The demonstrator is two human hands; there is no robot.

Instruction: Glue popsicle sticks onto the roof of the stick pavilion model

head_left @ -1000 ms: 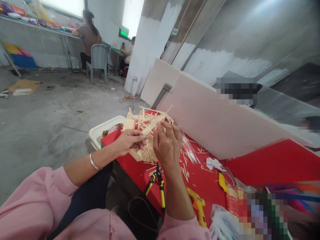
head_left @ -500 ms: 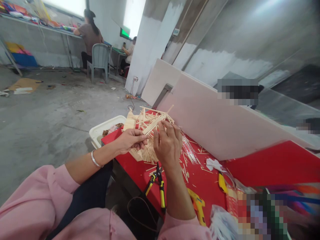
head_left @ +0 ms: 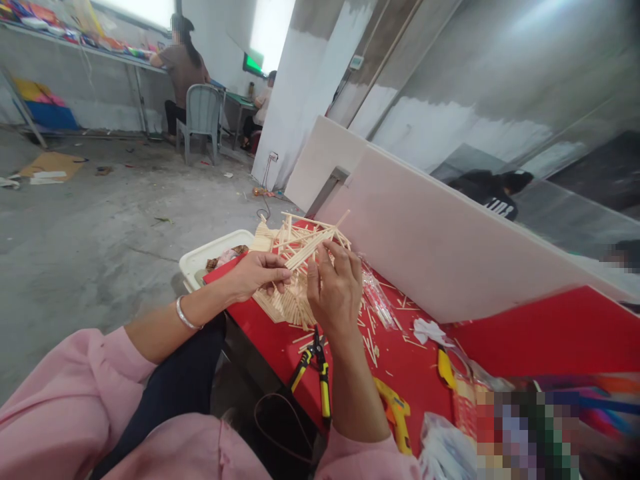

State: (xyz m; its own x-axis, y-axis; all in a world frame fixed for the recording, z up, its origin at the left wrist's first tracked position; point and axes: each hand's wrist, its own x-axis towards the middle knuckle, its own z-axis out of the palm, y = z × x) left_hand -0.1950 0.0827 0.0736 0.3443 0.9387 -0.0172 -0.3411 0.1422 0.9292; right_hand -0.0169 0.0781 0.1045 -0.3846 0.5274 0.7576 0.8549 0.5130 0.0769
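My left hand [head_left: 265, 272] pinches the near end of a flat row of thin wooden sticks [head_left: 311, 249] between thumb and fingers. At the far end of the row, my right hand [head_left: 336, 280] is curled with its back to me; its fingertips touch the sticks and are partly hidden. Below both hands lies a heap of loose wooden sticks [head_left: 290, 305] on the red tabletop [head_left: 280, 347]. Pruning shears [head_left: 316, 363] with yellow and black handles lie beside my right forearm.
A yellow glue gun [head_left: 397, 410] rests right of my forearm, near a clear plastic bag [head_left: 445, 447]. Clear packets [head_left: 377, 297] and stick offcuts are scattered farther back. A white bin [head_left: 193, 261] stands at the left, a pale board [head_left: 425, 233] behind. Other people sit farther off.
My left hand has shifted slightly left and up along the end of the sticks. My right hand stays at the far end, nearly unmoved. The camera view has shifted slightly.
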